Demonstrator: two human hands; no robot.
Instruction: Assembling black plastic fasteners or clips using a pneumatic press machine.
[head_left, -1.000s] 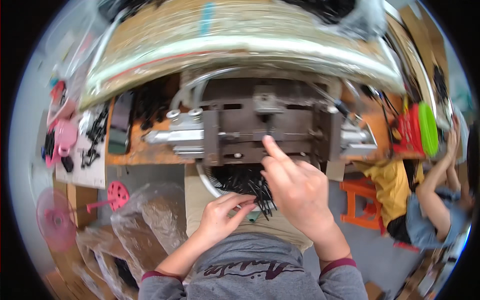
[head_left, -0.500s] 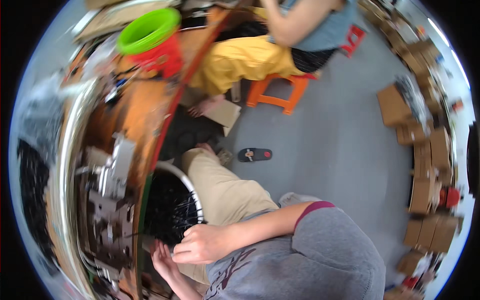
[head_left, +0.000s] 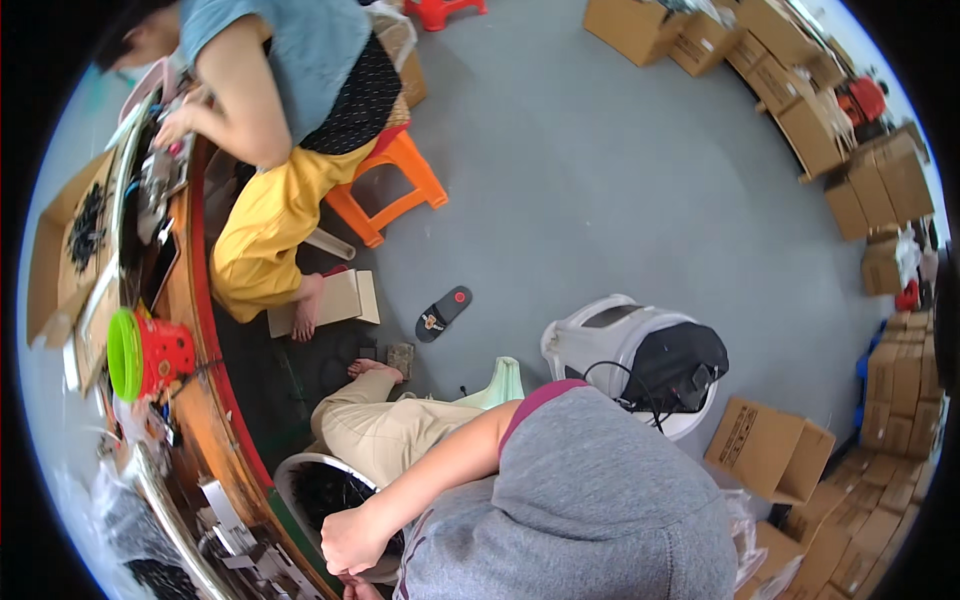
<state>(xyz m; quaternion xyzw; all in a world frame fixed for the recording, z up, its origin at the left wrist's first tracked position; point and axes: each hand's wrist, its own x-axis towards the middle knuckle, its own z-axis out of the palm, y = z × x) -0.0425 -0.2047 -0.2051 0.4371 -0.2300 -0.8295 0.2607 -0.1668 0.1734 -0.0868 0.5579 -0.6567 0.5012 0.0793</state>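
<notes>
My right hand [head_left: 354, 541] is closed in a fist at the near side of a white bucket [head_left: 292, 462] full of thin black pieces [head_left: 335, 490]. Whatever its fingers hold is hidden. Just below it, at the lower edge of the picture, a small part of my left hand [head_left: 360, 588] shows, close to the right one; most of its fingers are out of sight. The bucket stands against the table's edge, beside my leg in beige trousers [head_left: 400, 430]. On the table near my hands is a metal fixture [head_left: 245, 548] with several grey blocks.
A co-worker in yellow trousers [head_left: 270, 225] sits on an orange stool [head_left: 388, 190] at the wooden table [head_left: 205, 420]. A red bucket with green rim [head_left: 160, 358] stands there. One slipper [head_left: 443, 313] lies on the floor. Behind me are a white chair-like item [head_left: 590, 335] and an open carton [head_left: 765, 450].
The view has swung to the right, so the table and bucket sit further left and lower. My right hand stays closed by the bucket; less of my left hand shows.
</notes>
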